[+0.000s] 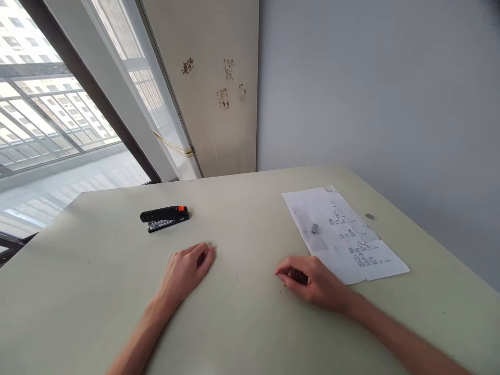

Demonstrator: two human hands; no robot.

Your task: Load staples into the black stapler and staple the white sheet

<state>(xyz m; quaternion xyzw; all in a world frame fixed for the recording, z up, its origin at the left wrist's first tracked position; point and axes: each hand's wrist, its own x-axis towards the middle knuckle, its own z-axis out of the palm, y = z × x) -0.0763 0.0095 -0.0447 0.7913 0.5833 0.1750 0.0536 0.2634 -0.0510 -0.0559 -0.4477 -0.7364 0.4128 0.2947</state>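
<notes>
My left hand [189,271] rests on the table with its fingers curled in, and nothing shows in it. Just beyond it lies a black stapler [166,216] with an orange patch on its top, apart from the hand. My right hand [312,281] is also curled, thumb and forefinger tips close together, with no object visible between them. It sits beside the near left edge of a printed sheet of paper [351,245], and its knuckles overlap that edge in view. A small grey block [314,228], perhaps staples, lies on the sheet over a greyish rectangular patch.
The pale table [234,323] runs up to a grey wall [375,94] on the right. Another small grey piece [370,216] lies right of the paper. A cream panel [219,130] with peeled marks stands behind the table, and a window [50,104] is at left.
</notes>
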